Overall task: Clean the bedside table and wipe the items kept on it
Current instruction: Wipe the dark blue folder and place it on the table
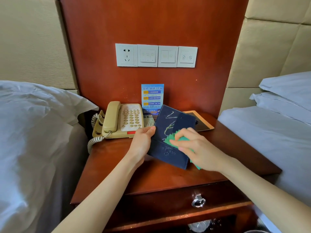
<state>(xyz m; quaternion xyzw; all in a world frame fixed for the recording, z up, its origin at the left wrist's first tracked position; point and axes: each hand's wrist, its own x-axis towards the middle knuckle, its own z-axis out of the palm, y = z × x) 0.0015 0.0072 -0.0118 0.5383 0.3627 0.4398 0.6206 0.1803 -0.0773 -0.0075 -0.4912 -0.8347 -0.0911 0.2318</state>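
A dark blue folder (165,121) with pale scribbled marks is tilted up above the reddish wooden bedside table (151,175). My left hand (143,142) grips the folder's left edge. My right hand (196,147) presses a green cloth (170,140) with a zigzag edge against the folder's front; most of the cloth is hidden under the fingers. A beige corded telephone (119,120) sits at the table's back left. A remote control (149,121) peeks out between phone and folder.
A blue notice card (152,96) stands against the wooden back panel. A tablet-like board with an orange rim (204,121) lies at the back right. Beds with white linen flank the table on both sides. A drawer with a metal ring pull (198,201) is below.
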